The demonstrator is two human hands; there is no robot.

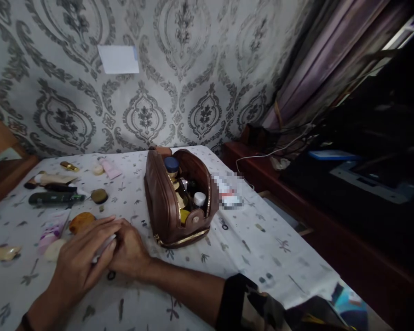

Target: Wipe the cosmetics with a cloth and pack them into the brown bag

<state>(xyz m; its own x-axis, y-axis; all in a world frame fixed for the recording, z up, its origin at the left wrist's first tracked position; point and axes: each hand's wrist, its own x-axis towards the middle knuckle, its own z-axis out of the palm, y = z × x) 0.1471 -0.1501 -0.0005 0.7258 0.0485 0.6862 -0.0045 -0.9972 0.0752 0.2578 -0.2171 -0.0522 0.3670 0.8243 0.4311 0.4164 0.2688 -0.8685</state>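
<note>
On my head feed, both hands meet low over the near left part of the table (189, 299), left of the bag (162, 197). Left hand (84, 250) is closed on a small pale item (103, 247), pinched between thumb and fingers; most of it is covered, so I can't tell what it is. Right hand (133, 250) comes in from the right, against the left hand's fingers; its own fingertips are hidden, so can't tell whether it grips the item too. Bag is brown, upright, unzipped, mouth open; inside I get a jar with a blue lid (171, 164), a bottle with a white cap (199, 199) and something yellow (184, 216). Just beyond the left hand: an orange round thing (81, 222), a pale round thing (55, 250) and a purple and white tube (53, 230). Farther out on the left: green bottle (55, 198), dark round pot (99, 196), gold tube (69, 166), pink tube (109, 168). Beige tube (3, 253) lies at the near left edge of my view.
</note>
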